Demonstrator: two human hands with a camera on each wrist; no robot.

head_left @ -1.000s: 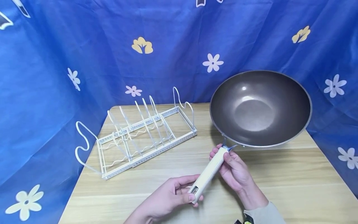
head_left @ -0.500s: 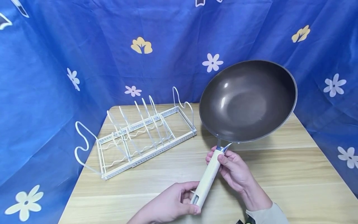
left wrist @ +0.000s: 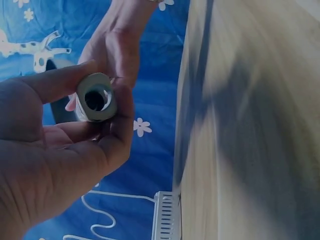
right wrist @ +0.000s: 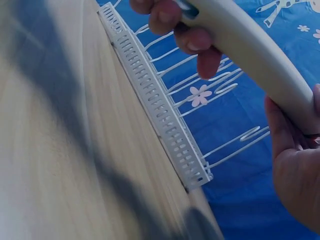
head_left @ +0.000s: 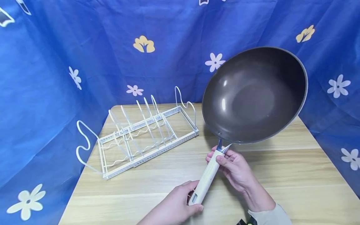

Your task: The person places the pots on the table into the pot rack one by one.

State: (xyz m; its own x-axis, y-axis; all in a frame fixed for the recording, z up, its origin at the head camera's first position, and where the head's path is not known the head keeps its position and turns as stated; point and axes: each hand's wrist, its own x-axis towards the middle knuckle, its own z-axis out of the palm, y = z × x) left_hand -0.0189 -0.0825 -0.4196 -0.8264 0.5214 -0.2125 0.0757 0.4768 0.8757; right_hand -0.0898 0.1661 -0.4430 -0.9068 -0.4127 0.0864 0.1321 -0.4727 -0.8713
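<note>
A dark non-stick wok (head_left: 253,97) hangs tilted above the right side of the table, its hollow side facing me. Its cream handle (head_left: 206,178) slopes down toward me. My right hand (head_left: 234,170) grips the handle near the metal bracket, thumb on top. At the handle's lower end my left hand (head_left: 178,201) holds it between thumb and fingers. In the left wrist view the handle's end (left wrist: 96,97) shows its hanging hole, with the left fingers curled round it. The right wrist view shows the handle (right wrist: 260,55) spanning between both hands.
A white wire rack (head_left: 152,134) with several upright dividers and a wavy loop at each end stands on the left of the wooden table (head_left: 118,200). A blue flowered cloth (head_left: 174,25) hangs behind and at both sides.
The wok has risen and tilted up more toward me, its rim shifting left and then slightly back right. Both hands have stayed on the handle, and the rack has stayed put.
</note>
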